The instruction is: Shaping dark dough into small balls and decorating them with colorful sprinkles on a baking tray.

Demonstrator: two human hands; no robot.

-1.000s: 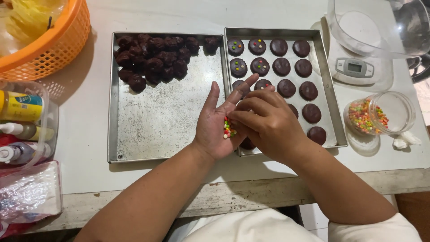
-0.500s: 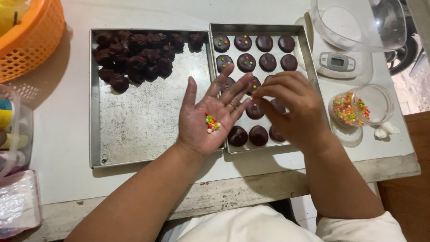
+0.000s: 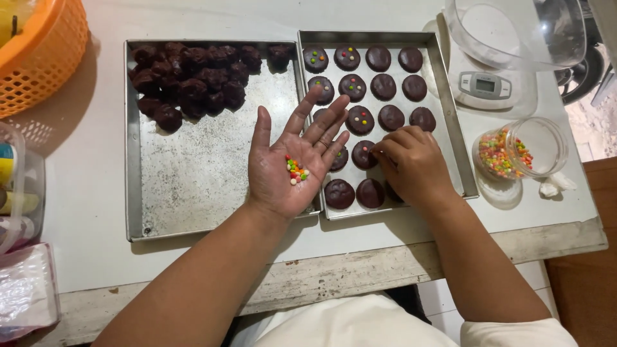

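Left hand [image 3: 292,164]: lay open, palm up, cupping coloured sprinkles [image 3: 296,170]. Right hand [image 3: 411,164]: fingertips pinched narrow over a chocolate cookie [image 3: 364,154] in the right tray [image 3: 450,115]

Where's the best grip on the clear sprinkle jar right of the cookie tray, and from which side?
Probably the round side wall of the sprinkle jar, pinched from above across its width. It stands upright and open-mouthed, so tipping risks a spill. Come from its near or right side: the tray and right hand crowd its left, the scale sits behind.
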